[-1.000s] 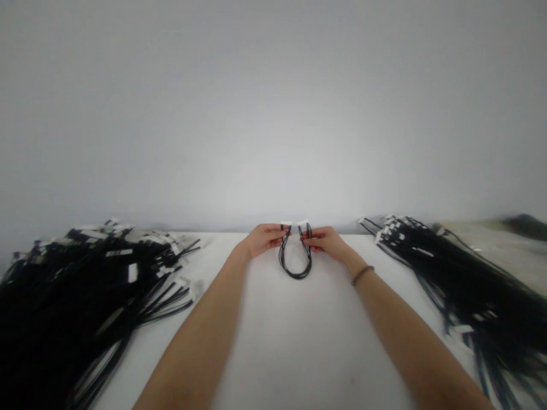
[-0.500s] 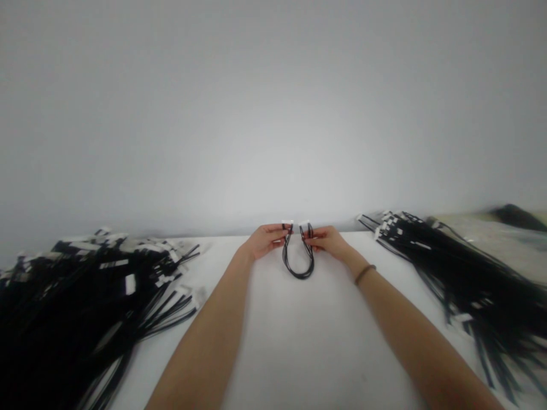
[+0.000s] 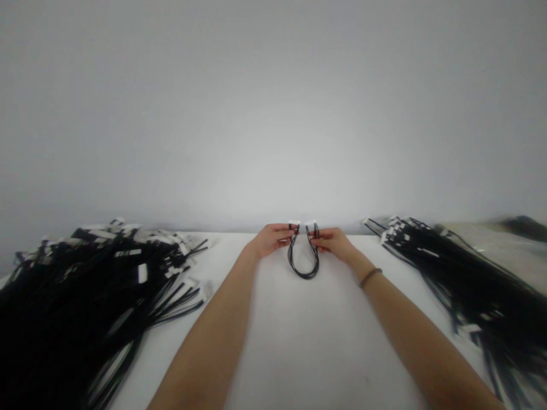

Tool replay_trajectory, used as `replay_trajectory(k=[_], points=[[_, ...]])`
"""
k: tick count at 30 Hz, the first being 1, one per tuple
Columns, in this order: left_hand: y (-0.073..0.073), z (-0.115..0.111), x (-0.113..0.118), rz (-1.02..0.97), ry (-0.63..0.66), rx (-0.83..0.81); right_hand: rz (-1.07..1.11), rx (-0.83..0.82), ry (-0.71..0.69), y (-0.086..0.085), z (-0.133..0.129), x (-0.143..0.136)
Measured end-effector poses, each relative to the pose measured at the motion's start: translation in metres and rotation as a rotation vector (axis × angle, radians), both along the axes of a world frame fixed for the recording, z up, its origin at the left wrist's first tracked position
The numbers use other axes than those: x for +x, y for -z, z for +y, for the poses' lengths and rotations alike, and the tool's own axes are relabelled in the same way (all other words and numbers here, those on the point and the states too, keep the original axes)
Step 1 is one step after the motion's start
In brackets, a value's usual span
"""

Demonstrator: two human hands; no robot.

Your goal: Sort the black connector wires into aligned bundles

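A black wire harness [image 3: 304, 275] hangs in a U shape near the far edge of the table, its two white connectors [image 3: 294, 222] side by side at the top with a small gap between them. My left hand [image 3: 272, 239] pinches one end just below its connector. At the other end, the fingers of my right hand [image 3: 333, 244] are closed on the wires under the second connector. Whether the bottom of the loop touches the table cannot be made out.
On the left a large heap of black wire harnesses [image 3: 85, 296] with white connectors covers the white table [image 3: 307, 341]. Another bundle of harnesses [image 3: 470, 273] lies on the right, beside clear plastic wrapping [image 3: 504, 245]. A plain pale wall [image 3: 273, 114] rises behind the table.
The whole view has shifted slightly, so everything appears a little further right. Both hands keep the same hold on the harness, and its loop stays in the same shape.
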State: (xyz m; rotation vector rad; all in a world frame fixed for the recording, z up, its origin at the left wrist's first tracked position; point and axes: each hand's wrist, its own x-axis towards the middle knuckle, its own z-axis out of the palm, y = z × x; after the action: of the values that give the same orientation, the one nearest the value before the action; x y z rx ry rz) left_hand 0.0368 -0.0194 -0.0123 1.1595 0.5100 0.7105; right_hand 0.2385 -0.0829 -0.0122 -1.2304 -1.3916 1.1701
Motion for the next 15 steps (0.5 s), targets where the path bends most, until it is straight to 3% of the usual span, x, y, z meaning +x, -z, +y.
replay_trajectory(k=[10, 15], points=[[-0.002, -0.001, 0.0, 0.009, -0.007, -0.015, 0.04, -0.008, 0.019, 0.0, 0.001, 0.0], [-0.008, -0.008, 0.012, -0.08, -0.028, -0.041, 0.268, -0.015, 0.04, 0.005, 0.005, -0.015]])
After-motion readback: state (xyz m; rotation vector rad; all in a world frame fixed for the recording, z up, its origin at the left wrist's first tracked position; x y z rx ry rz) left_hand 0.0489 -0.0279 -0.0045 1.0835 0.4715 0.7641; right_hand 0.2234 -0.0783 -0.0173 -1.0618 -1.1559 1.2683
